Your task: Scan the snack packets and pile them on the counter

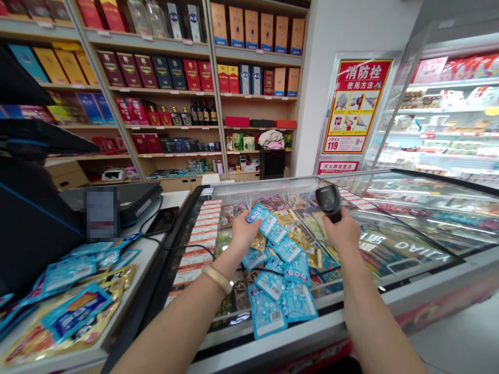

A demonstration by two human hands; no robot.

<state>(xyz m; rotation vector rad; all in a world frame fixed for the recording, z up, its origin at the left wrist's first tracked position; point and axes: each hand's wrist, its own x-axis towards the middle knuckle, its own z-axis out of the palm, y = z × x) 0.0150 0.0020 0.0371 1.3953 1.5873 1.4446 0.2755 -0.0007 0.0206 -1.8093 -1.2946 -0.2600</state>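
Note:
My left hand (245,231), with a bracelet on its wrist, is closed on the edge of a blue packet (262,217) above the freezer's glass lid. Several more blue packets (287,249) lie spread and overlapping on the glass, with gold packets (298,236) among them. To the right, my right hand (343,231) is wrapped round the handle of a black barcode scanner (328,200), its head raised above the glass. The scanner's black cable (265,269) runs across the packets to the left.
On the left counter (136,291) lie blue packets (74,267), gold packets (88,332) and a dark phone (163,220). Black checkout equipment (31,223) stands at far left. The chest freezer (440,270) extends right. Shelves of boxes (167,72) line the back.

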